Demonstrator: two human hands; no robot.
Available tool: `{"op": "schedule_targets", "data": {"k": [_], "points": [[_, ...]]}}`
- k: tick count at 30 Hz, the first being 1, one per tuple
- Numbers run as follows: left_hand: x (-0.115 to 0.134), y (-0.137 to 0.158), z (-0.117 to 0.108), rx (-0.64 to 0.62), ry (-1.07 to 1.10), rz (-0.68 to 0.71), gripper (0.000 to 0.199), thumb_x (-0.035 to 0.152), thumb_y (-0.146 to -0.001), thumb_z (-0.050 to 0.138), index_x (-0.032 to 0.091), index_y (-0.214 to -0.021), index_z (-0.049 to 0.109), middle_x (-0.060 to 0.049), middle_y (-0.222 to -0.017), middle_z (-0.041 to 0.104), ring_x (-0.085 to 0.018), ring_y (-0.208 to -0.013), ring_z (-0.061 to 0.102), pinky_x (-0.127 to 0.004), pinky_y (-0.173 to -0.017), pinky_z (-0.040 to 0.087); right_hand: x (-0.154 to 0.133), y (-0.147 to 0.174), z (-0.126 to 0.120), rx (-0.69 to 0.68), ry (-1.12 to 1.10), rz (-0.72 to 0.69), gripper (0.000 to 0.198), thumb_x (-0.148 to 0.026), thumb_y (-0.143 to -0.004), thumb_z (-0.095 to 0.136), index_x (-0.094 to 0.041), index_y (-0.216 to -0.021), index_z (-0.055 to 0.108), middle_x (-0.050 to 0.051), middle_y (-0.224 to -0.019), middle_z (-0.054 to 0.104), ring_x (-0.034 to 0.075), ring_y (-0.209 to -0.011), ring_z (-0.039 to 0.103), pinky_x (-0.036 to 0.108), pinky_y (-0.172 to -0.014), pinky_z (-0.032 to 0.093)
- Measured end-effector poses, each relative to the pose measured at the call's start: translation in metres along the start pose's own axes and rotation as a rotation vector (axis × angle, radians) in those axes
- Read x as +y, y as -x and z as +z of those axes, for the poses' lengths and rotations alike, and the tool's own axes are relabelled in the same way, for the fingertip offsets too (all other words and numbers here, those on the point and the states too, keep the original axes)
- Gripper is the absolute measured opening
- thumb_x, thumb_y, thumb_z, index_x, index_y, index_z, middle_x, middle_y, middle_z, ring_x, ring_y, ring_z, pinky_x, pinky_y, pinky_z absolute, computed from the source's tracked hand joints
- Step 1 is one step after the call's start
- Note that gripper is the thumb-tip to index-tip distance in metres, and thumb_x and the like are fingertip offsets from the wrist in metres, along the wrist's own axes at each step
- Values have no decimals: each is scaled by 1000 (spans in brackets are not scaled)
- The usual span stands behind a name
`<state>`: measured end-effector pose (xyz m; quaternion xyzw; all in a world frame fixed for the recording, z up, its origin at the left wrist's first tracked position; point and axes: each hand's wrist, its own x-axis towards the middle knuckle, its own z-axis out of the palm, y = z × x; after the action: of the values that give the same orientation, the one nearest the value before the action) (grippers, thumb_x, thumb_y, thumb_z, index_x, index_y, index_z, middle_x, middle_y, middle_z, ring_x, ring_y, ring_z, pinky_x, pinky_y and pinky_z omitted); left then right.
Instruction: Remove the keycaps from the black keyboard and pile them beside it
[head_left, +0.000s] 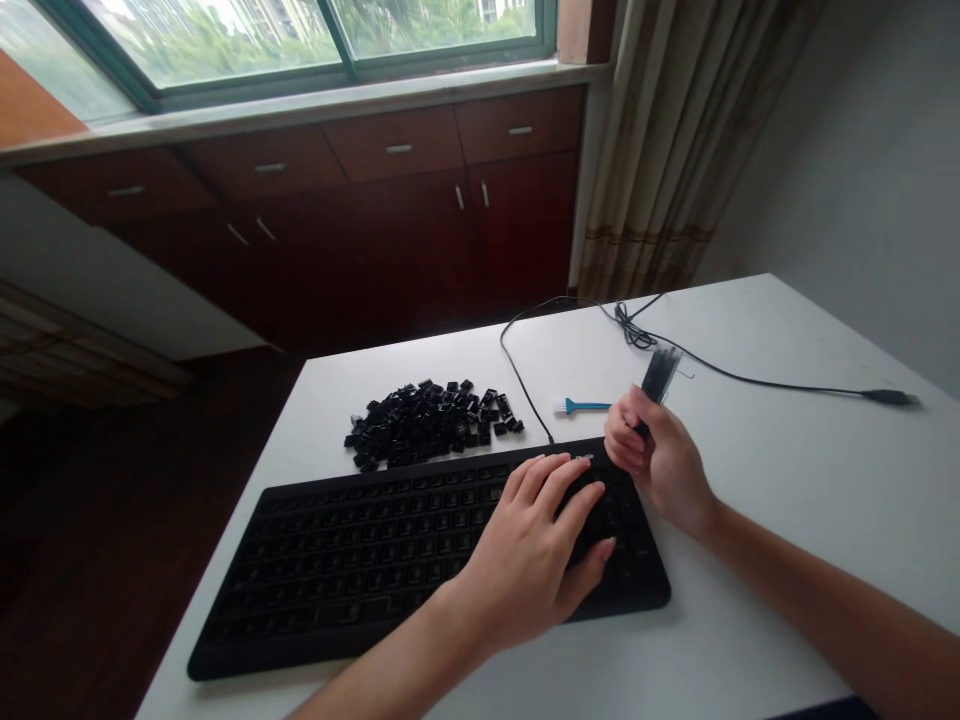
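A black keyboard (360, 540) lies across the table, its keycaps off over most of the part I can see. My left hand (536, 530) rests on the keyboard's right end with fingers spread, covering part of the number pad. Just above the keyboard's upper right corner, my right hand (652, 450) is closed round a black brush (660, 375), whose wide end points up and is slightly blurred. Behind the keyboard is a heap of loose black keycaps (427, 420). A small blue brush (581, 406) with white bristles lies left of my right hand.
The keyboard's black cable (517, 375) loops over the far edge of the white table (795, 470), with a tied bundle (634, 325) and a plug (889, 397) at the right. A thin bent wire (686, 374) shows beside the black brush. Wooden cabinets (360, 240) stand beyond.
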<state>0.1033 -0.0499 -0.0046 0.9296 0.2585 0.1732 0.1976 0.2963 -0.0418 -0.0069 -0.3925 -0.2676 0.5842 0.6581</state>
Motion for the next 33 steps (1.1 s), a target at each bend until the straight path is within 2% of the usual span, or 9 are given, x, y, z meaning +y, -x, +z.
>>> {"op": "schedule_targets", "data": {"k": [5,9,13,16,19,24,26,29,33], "points": [[-1,1,-3,66,208,-108,56,35,-95,60,17,-144,41,-14,-145,52,-29,-136,46,-50,-117,39,3,10,1,-111,154,-9,26,-42,-94,64,-22,-82,53,-6,-62,41,9,-51,34,22,-47,31],[-5,-1,-7,189,536,-312,59,37,-97,61,23,-148,34,-11,-142,55,-23,-129,54,-42,-112,45,-1,17,1,-243,510,-92,17,-37,-98,60,-24,-109,55,0,-88,60,15,-75,55,27,-70,47],[-6,-6,-11,241,690,-335,40,36,-99,60,25,-137,50,-6,-130,63,-21,-118,60,-37,-105,49,-7,15,0,-492,777,-169,21,-32,-101,55,-23,-120,56,8,-110,66,23,-98,63,36,-87,49],[-4,-10,-12,281,755,-329,29,33,-100,58,23,-127,60,-7,-124,66,-21,-117,61,-36,-106,49,-10,13,0,-605,862,-189,30,-29,-99,57,-24,-128,56,9,-109,68,25,-96,64,40,-88,50],[-4,-12,-11,322,822,-327,28,33,-101,56,22,-126,62,-8,-132,63,-23,-125,58,-38,-110,45,-14,12,-1,-635,893,-188,27,-30,-97,60,-24,-123,61,9,-105,68,26,-94,63,41,-89,49],[-7,-10,-9,342,885,-364,40,38,-99,59,24,-137,53,-8,-136,60,-22,-122,58,-35,-105,48,-14,7,-8,-437,547,41,20,-36,-100,57,-22,-113,62,2,-81,56,17,-72,52,29,-68,46],[-8,-8,-8,366,920,-385,36,39,-101,55,23,-133,55,-8,-132,61,-21,-120,59,-35,-104,47,-12,4,-9,-314,325,100,15,-35,-98,60,-21,-95,61,-2,-71,46,14,-63,43,27,-61,41],[-8,-6,-8,367,941,-410,30,39,-104,50,20,-126,59,-8,-122,64,-20,-114,60,-34,-103,46,-10,0,-6,-194,120,124,33,-32,-97,61,-20,-69,49,-4,-63,36,12,-57,33,26,-56,36],[-7,-6,-6,381,951,-373,27,37,-104,50,20,-123,60,-8,-121,63,-21,-115,59,-35,-104,45,-13,-3,-1,-125,96,127,42,-32,-99,55,-21,-60,44,-4,-59,35,13,-55,28,27,-53,32]]}}
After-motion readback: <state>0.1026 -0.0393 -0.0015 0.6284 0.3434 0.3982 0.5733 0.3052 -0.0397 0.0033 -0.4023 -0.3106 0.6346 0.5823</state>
